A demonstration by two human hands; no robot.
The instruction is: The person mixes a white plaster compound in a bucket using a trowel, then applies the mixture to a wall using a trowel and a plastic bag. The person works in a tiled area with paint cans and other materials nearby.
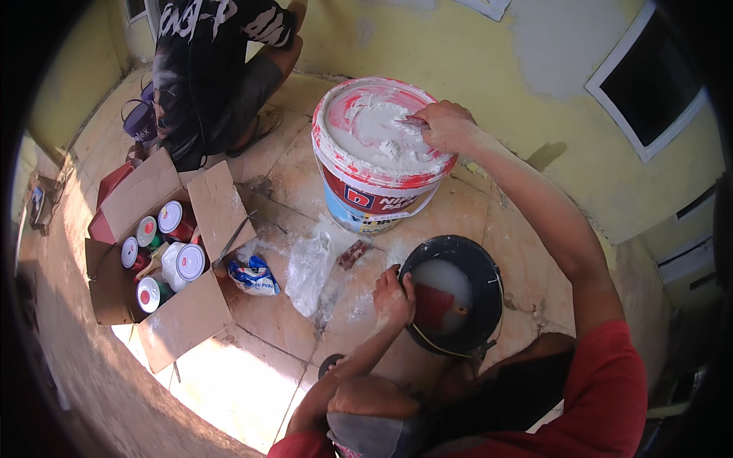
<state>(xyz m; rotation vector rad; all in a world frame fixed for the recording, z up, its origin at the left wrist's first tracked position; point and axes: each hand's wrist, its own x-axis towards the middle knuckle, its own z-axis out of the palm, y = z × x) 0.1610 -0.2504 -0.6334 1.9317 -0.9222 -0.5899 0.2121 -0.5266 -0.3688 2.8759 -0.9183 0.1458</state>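
Observation:
My right hand (447, 126) grips a small scraper (414, 120) in white paste (388, 149) on the red-stained top of a large paint bucket (359, 198). My left hand (393, 298) has its fingers curled on the near left rim of a black bucket (489, 301). Inside that bucket is milky liquid (439, 275) with a partly submerged red tool (435, 305). Between the buckets and an open carton lie a crumpled clear bag (305, 271), a blue-and-white packet (252, 275) and a small brown piece (351, 254).
The open cardboard carton (183, 340) at left holds several cans (191, 263). Behind it, another person (214, 84) kneels beside purple pails (137, 122). A yellow wall (427, 46) with a framed opening (649, 84) runs behind the buckets, above a dusty tiled floor (275, 198).

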